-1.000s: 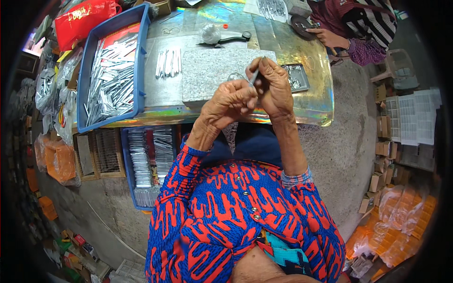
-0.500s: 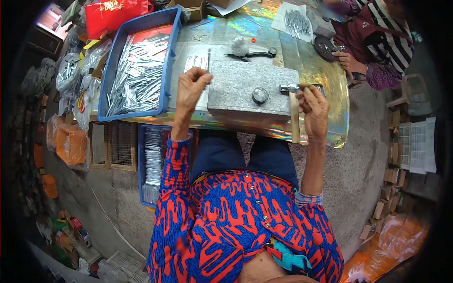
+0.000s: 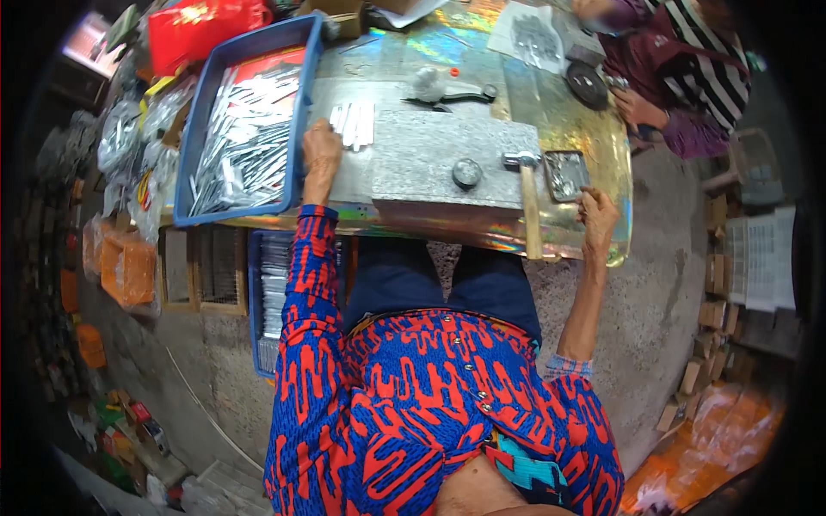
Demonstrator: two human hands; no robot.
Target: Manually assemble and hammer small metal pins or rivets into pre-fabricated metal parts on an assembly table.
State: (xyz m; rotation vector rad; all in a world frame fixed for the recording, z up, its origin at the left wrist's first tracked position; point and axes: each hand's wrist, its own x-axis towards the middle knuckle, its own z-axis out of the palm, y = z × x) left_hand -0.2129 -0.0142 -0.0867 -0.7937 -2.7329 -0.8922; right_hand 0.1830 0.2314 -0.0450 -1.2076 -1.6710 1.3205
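My left hand, blurred and curled closed, is between the blue plastic tray and a short row of flat silvery metal strips. What its fingers hold, if anything, is hidden. At the right, my right hand has its fingers bent together at the near corner of a small metal tray of tiny shiny parts. I cannot make out anything in its grip. A hammer with a wooden handle lies by the right edge of a grey stone block. On that block stands a small round metal piece.
The blue tray holds a heap of silvery strips. Beyond the block lies a black-handled tool beside a crumpled clear plastic ball. A co-worker's hand is at the right, near a dark round object.
My left hand has moved left and slightly away from the block, toward the strips. My right hand has moved right and nearer to me, uncovering the small metal tray.
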